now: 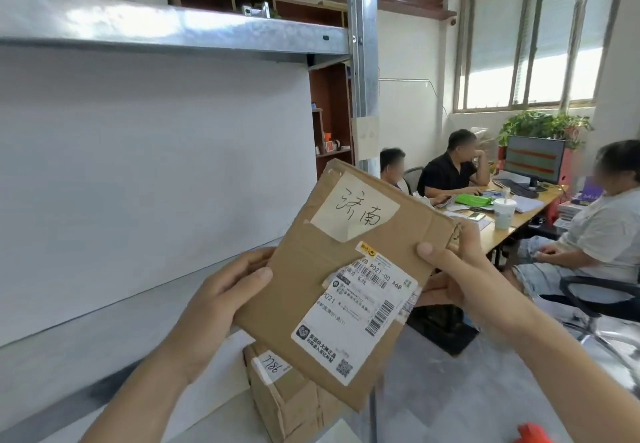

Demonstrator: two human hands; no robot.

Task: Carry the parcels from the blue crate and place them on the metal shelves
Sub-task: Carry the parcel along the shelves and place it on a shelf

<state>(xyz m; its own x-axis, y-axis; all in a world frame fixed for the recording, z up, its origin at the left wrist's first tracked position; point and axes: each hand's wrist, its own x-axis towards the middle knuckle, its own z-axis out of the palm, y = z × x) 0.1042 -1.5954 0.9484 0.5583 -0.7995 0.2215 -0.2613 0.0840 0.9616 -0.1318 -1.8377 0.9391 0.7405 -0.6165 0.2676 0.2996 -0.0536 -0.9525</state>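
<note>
Galvanised grey metal shelves [173, 32] rise ahead. Both hands, left [221, 290] and right [460, 269], grip a flat, creased brown cardboard parcel [332, 269] by its edges, tilted, above a taped brown box [287, 404].

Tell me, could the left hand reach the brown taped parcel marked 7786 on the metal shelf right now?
Probably not yet. The left hand grips the flat brown cardboard parcel together with the right hand, and that parcel hangs over the brown taped parcel marked 7786, covering part of it.
</note>
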